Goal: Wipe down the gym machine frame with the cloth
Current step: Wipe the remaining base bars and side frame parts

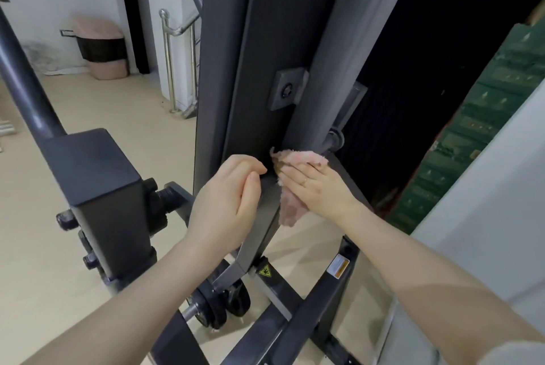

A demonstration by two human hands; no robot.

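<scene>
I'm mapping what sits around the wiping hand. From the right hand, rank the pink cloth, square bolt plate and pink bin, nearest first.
From the right hand:
1. Pink cloth, under its fingers.
2. Square bolt plate, above on the frame.
3. Pink bin, far left by the wall.

Yellow triangular warning sign on frame; sticker text unreadable.

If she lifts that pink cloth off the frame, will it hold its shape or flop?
Probably flop: the pink cloth already droops below the right hand pressing it on the frame. Its fluffy pile suggests it is light and unlikely to slip.
</scene>
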